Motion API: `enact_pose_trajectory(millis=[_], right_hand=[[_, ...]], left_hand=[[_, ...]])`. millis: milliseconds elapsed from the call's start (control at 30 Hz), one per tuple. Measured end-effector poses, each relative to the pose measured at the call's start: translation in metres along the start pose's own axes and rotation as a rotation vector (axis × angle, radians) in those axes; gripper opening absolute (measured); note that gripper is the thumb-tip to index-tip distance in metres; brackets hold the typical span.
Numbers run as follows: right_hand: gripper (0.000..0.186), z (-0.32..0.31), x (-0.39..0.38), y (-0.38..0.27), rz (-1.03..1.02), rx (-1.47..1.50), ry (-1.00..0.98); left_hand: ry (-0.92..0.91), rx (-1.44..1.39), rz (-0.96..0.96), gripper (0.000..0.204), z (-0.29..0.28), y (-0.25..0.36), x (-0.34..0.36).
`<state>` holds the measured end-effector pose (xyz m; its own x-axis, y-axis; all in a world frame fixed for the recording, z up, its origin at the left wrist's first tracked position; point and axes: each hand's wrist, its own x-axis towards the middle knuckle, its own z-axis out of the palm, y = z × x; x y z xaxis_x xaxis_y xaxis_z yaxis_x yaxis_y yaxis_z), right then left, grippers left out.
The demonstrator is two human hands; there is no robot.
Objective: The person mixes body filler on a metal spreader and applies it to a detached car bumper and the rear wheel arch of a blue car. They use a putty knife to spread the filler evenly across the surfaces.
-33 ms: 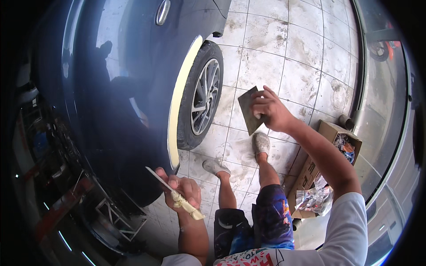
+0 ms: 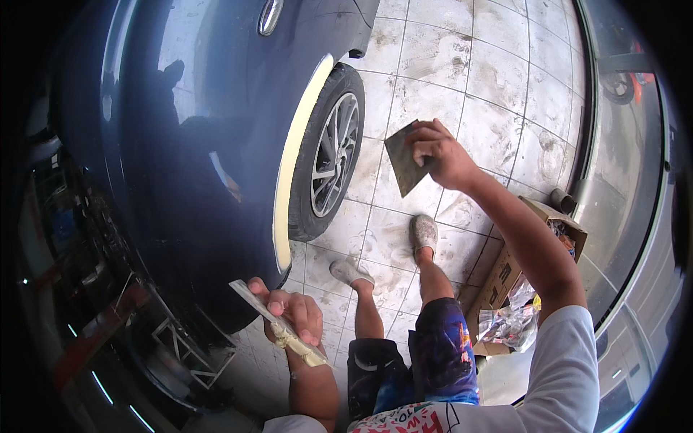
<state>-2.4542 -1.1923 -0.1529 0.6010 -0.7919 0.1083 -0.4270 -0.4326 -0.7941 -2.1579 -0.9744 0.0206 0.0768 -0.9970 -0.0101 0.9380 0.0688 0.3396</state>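
My left hand (image 2: 302, 315) is closed around a thin, flat putty board (image 2: 249, 297), tilted below the end of the wheel arch. Soft cream putty (image 2: 289, 340) clings to its lower part. Out to the right, above the floor, my right hand (image 2: 449, 160) pinches a dark, thin, square putty spreader (image 2: 403, 164) and touches nothing else. Left of it stands a dark blue car (image 2: 216, 252), with a smooth band of pale yellow filler (image 2: 294, 151) running along the wheel arch. Beneath that arch is the tyre and alloy wheel (image 2: 336, 155).
An open cardboard box (image 2: 498, 292) with wrappers and clear plastic (image 2: 509, 326) stands right of my legs. A short pipe-like tube (image 2: 562, 200) lies behind it. Smudged white tiles (image 2: 426, 65) cover the floor. Glass panels line the right side. A white metal frame (image 2: 191, 350) stands lower left.
My left hand has turned the putty board so more of its flat face shows. My right hand has risen slightly with the spreader, farther from my foot.
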Motion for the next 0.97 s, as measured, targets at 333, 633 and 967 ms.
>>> enact_pose_trajectory(millis=[333,633,967], right_hand=[[0.017,-0.015,0.171,0.101,0.276,0.438,0.273],[0.012,-0.021,0.159,0.001,0.332,0.495,0.198],[0.015,0.037,0.093,-0.132,0.234,0.388,0.176]], left_hand=[[0.194,0.027,0.003,0.045,0.008,0.027,-0.080],[0.277,0.002,-0.082,0.050,0.002,0.020,-0.120],[0.277,0.043,-0.024,0.057,0.003,0.055,-0.210]])
